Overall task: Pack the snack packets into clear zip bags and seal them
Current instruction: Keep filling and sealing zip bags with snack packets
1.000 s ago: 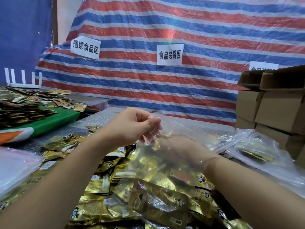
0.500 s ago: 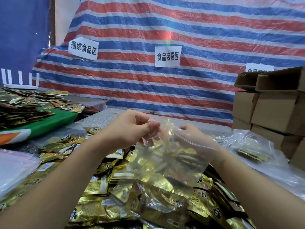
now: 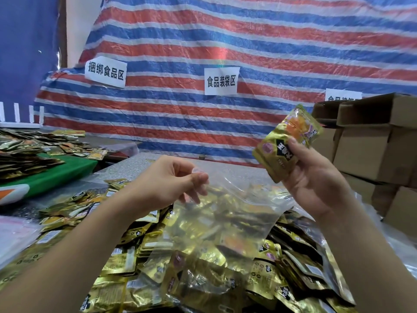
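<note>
Head view. Left hand point(image 3: 167, 184): fingers curled, thumb and forefinger pinched narrow on the upper left edge of the clear zip bag point(image 3: 228, 213). Bag held up over the heap of gold snack packets point(image 3: 203, 267), its mouth slack and facing up; whether any packets lie inside cannot be told through the film. Right hand point(image 3: 313, 179): raised above and to the right of the bag, palm toward the camera, fingers and thumb curled round a small stack of gold snack packets point(image 3: 286, 143), held tilted and clear of the bag. Cardboard boxes point(image 3: 374, 145) stacked right of the bag. Striped tarpaulin point(image 3: 225, 41) behind the bag, with white paper signs point(image 3: 222, 81) fixed to it. Green board point(image 3: 56, 172) with more packets far left of the bag.
</note>
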Tool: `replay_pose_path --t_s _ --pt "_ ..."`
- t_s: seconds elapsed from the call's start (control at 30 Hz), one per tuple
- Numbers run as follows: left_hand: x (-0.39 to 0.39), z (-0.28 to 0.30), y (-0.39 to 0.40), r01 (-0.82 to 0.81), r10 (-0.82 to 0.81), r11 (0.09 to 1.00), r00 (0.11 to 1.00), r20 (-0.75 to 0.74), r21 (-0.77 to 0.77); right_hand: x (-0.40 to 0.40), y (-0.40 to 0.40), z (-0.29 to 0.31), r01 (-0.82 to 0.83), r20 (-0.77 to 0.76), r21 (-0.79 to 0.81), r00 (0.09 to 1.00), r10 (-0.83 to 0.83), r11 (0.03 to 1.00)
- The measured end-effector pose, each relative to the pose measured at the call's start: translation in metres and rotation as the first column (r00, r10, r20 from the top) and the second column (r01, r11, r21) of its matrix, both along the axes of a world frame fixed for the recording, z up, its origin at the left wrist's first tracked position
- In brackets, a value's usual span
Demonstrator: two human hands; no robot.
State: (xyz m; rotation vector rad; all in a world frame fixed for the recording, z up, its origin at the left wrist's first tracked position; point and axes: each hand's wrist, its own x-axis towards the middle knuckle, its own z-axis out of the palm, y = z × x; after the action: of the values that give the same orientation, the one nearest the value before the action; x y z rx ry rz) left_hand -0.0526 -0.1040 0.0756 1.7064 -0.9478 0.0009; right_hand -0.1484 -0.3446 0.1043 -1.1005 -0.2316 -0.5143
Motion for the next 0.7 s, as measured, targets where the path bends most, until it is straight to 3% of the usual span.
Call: replay_pose_path --t_s 0.17,0.27,0.4,0.53,0.7 --pt "0.001 -0.003 -0.001 -0.017 0.018 1.0 1.0 0.007 -0.006 0.002 0.007 -0.004 0.018 0.066 -0.213 0.998 -0.004 0.977" --pt "0.001 -0.003 -0.002 -0.015 0.015 0.999 1.0 0.011 -0.036 0.003 0.01 -0.004 0.116 0.098 -0.312 0.991 -0.089 0.943" --pt "0.002 -0.002 0.0 -0.016 0.017 0.998 1.0 0.01 -0.056 0.002 0.01 -0.005 0.292 0.114 -0.517 0.955 -0.273 0.805" --pt "0.003 -0.002 0.001 -0.013 0.014 0.998 1.0 0.014 -0.066 -0.006 0.011 -0.005 0.184 0.069 -0.685 0.98 -0.189 0.705" --pt "0.002 -0.002 0.001 -0.02 0.021 0.997 1.0 0.019 -0.069 -0.015 0.017 -0.001 0.197 0.09 -0.841 0.969 -0.228 0.504"
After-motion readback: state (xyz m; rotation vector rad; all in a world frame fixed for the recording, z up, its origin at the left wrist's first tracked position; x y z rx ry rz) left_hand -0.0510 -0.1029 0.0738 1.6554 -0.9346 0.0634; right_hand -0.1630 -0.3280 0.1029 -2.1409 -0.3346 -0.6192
